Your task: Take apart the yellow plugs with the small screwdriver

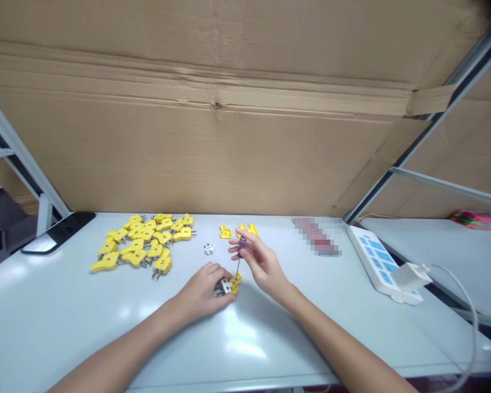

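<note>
My left hand [207, 289] is closed around a yellow and white plug [234, 285] on the table, with its metal pins toward the palm. My right hand [264, 265] grips a small screwdriver [243, 243] by its dark red handle; the shaft points down and its tip meets the yellow part of the plug. Beyond the left hand lies a small white plug insert [209, 249]. Yellow shell pieces [225, 232] rest behind the right hand, some partly covered by its fingers.
Several yellow plugs [141, 240] lie in a pile at the left of the table [85, 322]. A black phone-like object [61, 232] is at the far left. On the right are a blurred-out reddish item [317, 236] and a white power strip [376, 262] with a cable. Cardboard [229, 158] stands behind.
</note>
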`<state>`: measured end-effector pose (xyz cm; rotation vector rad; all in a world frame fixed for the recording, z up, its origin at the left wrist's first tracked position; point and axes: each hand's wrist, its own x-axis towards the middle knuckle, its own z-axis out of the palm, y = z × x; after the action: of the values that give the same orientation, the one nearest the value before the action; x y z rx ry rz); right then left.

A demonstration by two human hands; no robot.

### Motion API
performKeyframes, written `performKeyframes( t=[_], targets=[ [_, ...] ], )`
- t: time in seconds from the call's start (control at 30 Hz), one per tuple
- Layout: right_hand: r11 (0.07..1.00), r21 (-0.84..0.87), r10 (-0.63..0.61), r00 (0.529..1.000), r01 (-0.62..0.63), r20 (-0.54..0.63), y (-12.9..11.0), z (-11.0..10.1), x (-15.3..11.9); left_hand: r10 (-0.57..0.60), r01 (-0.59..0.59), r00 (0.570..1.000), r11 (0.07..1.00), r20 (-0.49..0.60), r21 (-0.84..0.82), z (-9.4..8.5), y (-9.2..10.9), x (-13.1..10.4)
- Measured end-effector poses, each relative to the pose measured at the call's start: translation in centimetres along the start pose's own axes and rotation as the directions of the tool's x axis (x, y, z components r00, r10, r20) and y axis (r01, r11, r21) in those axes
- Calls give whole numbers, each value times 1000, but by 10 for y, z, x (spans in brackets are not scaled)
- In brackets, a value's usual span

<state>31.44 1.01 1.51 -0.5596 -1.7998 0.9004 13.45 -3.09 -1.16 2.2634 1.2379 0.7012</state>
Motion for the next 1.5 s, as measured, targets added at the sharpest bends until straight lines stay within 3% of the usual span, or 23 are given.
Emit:
performKeyframes(
  t=[0.3,0.53,0.67,0.9,1.1,1.2,1.37,1.5],
  targets=[
    [999,40,32,999,-34,30,0,-1,-1,2,-2,1000,1000,6,8,1,0,1],
    [984,-163,-105,978,75,-182,0,4,-3,-5,5,1000,1000,17,9,0,0,1],
    [972,-221,-120,972,74,-204,1,6,-4,12,-12,1000,1000,4,19,0,-2,1],
    [997,73,-1,984,14,-176,4,11,-7,32,-33,999,999,31,17,-2,-2,1],
    [998,52,38,990,-31,-132,0,5,-5,38,-38,999,999,31,22,-4,0,1],
    [999,-35,20,991,-25,-131,-1,2,-4,42,-43,998,999,37,29,-5,1,0],
    [956,-286,-132,964,62,-231,5,1,0,16,-20,998,998,58,56,-8,5,0],
    [960,-279,-89,969,22,-229,5,1,0,19,-22,998,999,64,38,-9,5,-1]
  ],
)
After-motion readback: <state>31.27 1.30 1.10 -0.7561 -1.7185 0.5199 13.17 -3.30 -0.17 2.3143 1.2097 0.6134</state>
